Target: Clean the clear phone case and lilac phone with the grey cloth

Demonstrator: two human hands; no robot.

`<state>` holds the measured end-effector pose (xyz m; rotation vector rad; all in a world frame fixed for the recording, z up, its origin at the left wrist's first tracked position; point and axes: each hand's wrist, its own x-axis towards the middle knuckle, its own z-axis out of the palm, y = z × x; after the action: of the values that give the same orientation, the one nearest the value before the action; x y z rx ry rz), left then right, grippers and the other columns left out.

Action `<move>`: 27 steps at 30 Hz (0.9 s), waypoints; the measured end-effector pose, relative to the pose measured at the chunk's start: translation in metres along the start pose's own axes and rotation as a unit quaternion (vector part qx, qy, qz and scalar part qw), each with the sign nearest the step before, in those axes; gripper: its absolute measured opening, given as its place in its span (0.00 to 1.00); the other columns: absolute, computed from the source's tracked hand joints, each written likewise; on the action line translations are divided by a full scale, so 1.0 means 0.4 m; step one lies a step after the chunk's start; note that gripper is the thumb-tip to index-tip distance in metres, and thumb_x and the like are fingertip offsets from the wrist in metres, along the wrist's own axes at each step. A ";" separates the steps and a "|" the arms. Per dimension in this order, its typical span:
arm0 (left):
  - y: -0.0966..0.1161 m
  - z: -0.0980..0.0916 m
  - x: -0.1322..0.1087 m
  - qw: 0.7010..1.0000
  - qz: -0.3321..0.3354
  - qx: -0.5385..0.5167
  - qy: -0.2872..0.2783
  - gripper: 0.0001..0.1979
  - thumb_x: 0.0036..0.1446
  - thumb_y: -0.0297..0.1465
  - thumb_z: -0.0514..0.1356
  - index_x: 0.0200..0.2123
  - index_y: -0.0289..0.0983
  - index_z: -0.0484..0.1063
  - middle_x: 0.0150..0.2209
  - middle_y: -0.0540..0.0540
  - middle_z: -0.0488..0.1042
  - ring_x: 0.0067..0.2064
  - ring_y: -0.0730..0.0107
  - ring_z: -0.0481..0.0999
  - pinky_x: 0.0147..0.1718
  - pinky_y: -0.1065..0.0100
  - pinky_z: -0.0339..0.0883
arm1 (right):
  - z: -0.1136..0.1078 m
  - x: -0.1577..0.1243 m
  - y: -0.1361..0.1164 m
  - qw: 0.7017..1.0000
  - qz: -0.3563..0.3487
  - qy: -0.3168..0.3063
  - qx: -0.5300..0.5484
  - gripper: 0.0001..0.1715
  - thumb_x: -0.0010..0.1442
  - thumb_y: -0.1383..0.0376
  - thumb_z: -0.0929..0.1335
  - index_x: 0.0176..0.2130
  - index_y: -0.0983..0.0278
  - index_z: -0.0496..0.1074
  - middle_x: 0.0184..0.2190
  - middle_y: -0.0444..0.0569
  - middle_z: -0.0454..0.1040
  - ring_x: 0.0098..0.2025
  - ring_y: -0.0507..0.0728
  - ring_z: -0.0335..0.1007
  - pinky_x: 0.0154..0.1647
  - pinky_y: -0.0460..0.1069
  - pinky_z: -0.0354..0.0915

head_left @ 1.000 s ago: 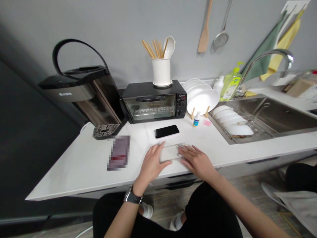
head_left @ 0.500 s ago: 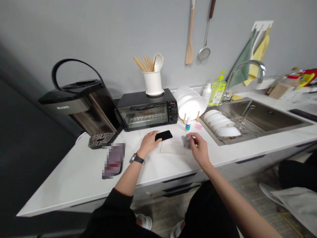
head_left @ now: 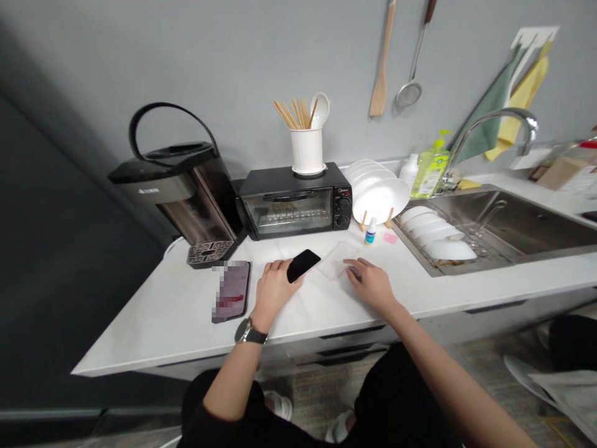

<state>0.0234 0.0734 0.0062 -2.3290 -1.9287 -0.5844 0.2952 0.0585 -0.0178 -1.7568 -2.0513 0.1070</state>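
My left hand (head_left: 275,287), with a watch at the wrist, is closed around the left side of a black-screened phone (head_left: 304,264), held screen up and at a slant over the white counter. Just right of the phone is a clear phone case (head_left: 336,258), also turned at a slant. The thumb and fingers of my right hand (head_left: 370,283) are closed at its right edge. Something small and grey shows under those fingers, but I cannot make out what it is. Behind the case stand a small white bottle with a blue label (head_left: 370,231) and a pink slip (head_left: 390,238).
A second phone (head_left: 232,291), partly pixelated, lies at the left, before a water dispenser (head_left: 186,193). A toaster oven (head_left: 293,205) carries a white utensil holder (head_left: 308,150). White plates (head_left: 380,200), a soap bottle (head_left: 430,168) and a sink (head_left: 508,214) with bowls are to the right.
The view has swung left. My left hand has taken hold of the phone and turned it away from the case. The clear case has turned, and my right hand has come to its edge.
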 end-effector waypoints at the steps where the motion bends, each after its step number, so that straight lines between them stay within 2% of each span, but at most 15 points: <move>1: -0.003 -0.004 -0.008 1.000 -0.002 0.002 0.008 0.21 0.63 0.39 0.65 0.57 0.40 0.77 0.53 0.40 0.81 0.55 0.51 0.77 0.53 0.60 0.71 | 0.005 -0.001 -0.009 1.000 -0.003 -0.008 0.007 0.22 0.74 0.53 0.63 0.59 0.55 0.76 0.51 0.50 0.80 0.44 0.60 0.81 0.43 0.50 0.70; 3: -0.008 -0.011 -0.018 1.000 -0.006 0.000 0.018 0.18 0.67 0.40 0.63 0.55 0.38 0.79 0.50 0.39 0.82 0.53 0.52 0.78 0.52 0.61 0.71 | 0.018 0.002 -0.028 0.999 -0.014 -0.026 0.012 0.25 0.71 0.45 0.65 0.57 0.56 0.76 0.50 0.51 0.80 0.44 0.61 0.81 0.44 0.51 0.70; 5: -0.013 -0.015 -0.021 1.000 -0.008 -0.003 0.018 0.18 0.71 0.42 0.58 0.52 0.38 0.80 0.46 0.38 0.84 0.49 0.54 0.81 0.48 0.63 0.70 | 0.034 0.020 -0.041 0.999 -0.036 -0.036 0.015 0.29 0.68 0.41 0.68 0.56 0.57 0.75 0.51 0.52 0.79 0.45 0.62 0.80 0.45 0.51 0.70; 7: -0.019 -0.018 -0.019 1.000 -0.013 0.000 0.011 0.20 0.74 0.43 0.54 0.49 0.37 0.81 0.41 0.37 0.84 0.43 0.55 0.83 0.41 0.64 0.69 | 0.051 0.054 -0.047 0.995 -0.076 -0.048 0.042 0.30 0.65 0.43 0.71 0.55 0.59 0.74 0.53 0.54 0.76 0.48 0.62 0.79 0.48 0.52 0.70; 11: -0.043 -0.034 -0.025 0.998 -0.053 -0.009 0.022 0.23 0.74 0.42 0.52 0.38 0.36 0.81 0.32 0.36 0.82 0.32 0.58 0.81 0.31 0.66 0.60 | 0.078 0.130 -0.039 0.984 -0.122 -0.063 0.111 0.20 0.65 0.53 0.75 0.53 0.58 0.76 0.56 0.51 0.74 0.48 0.60 0.78 0.52 0.53 0.70; 13: -0.060 -0.046 -0.039 0.993 -0.085 -0.065 0.058 0.25 0.73 0.43 0.52 0.32 0.35 0.79 0.28 0.38 0.80 0.29 0.62 0.78 0.29 0.67 0.57 | 0.082 0.151 -0.032 0.982 -0.118 -0.056 0.135 0.22 0.63 0.57 0.75 0.55 0.56 0.76 0.58 0.50 0.74 0.49 0.60 0.79 0.54 0.53 0.71; 15: -0.071 -0.054 -0.058 0.973 -0.127 -0.172 0.084 0.29 0.71 0.48 0.51 0.26 0.35 0.76 0.23 0.42 0.76 0.26 0.66 0.72 0.27 0.67 0.55 | 0.077 0.149 -0.029 0.980 -0.104 -0.038 0.166 0.26 0.65 0.58 0.74 0.61 0.56 0.74 0.60 0.51 0.74 0.52 0.60 0.79 0.55 0.54 0.71; 16: -0.071 -0.055 -0.068 0.957 -0.151 -0.235 0.080 0.32 0.69 0.52 0.51 0.24 0.35 0.74 0.21 0.44 0.73 0.24 0.68 0.69 0.26 0.68 0.54 | 0.073 0.139 -0.029 0.979 -0.094 -0.027 0.180 0.26 0.68 0.58 0.71 0.63 0.57 0.72 0.60 0.52 0.75 0.54 0.61 0.78 0.56 0.54 0.72; 18: -0.055 -0.043 -0.081 0.917 -0.185 -0.352 0.033 0.35 0.62 0.61 0.54 0.22 0.35 0.72 0.19 0.47 0.70 0.23 0.69 0.66 0.24 0.68 0.54 | 0.064 0.103 -0.028 0.969 -0.077 -0.013 0.233 0.25 0.74 0.56 0.63 0.65 0.59 0.70 0.58 0.53 0.77 0.57 0.60 0.77 0.56 0.54 0.73; 20: -0.021 -0.016 -0.083 0.879 -0.189 -0.436 -0.038 0.37 0.56 0.65 0.57 0.23 0.34 0.73 0.20 0.47 0.71 0.24 0.69 0.67 0.23 0.69 0.55 | 0.057 0.057 -0.024 0.941 -0.066 -0.027 0.330 0.26 0.75 0.53 0.60 0.63 0.60 0.72 0.56 0.53 0.79 0.57 0.60 0.77 0.55 0.54 0.73; 23: 0.041 0.033 -0.074 0.846 -0.151 -0.501 -0.099 0.35 0.58 0.63 0.56 0.29 0.34 0.75 0.25 0.46 0.74 0.26 0.67 0.71 0.25 0.69 0.60 | 0.051 -0.002 -0.001 0.893 -0.023 -0.066 0.444 0.26 0.67 0.48 0.68 0.55 0.61 0.78 0.48 0.52 0.84 0.48 0.61 0.81 0.49 0.54 0.75; 25: 0.075 0.052 -0.072 0.859 -0.117 -0.487 -0.110 0.30 0.61 0.58 0.58 0.40 0.35 0.76 0.28 0.47 0.76 0.28 0.66 0.73 0.27 0.68 0.65 | 0.048 -0.022 0.023 0.897 0.023 -0.070 0.436 0.24 0.64 0.48 0.70 0.49 0.63 0.79 0.41 0.51 0.85 0.40 0.60 0.81 0.41 0.52 0.75; 27: 0.095 0.054 -0.080 0.896 -0.064 -0.424 -0.113 0.26 0.60 0.51 0.65 0.51 0.38 0.74 0.37 0.46 0.79 0.35 0.63 0.77 0.34 0.66 0.71 | 0.045 -0.029 0.047 0.909 0.057 -0.065 0.409 0.22 0.64 0.48 0.70 0.44 0.63 0.80 0.36 0.51 0.84 0.34 0.59 0.79 0.35 0.51 0.73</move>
<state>0.0603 0.0414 -0.0169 -2.8343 -2.2480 -1.4858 0.3071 0.0551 -0.0434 -1.3299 -1.6014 0.9866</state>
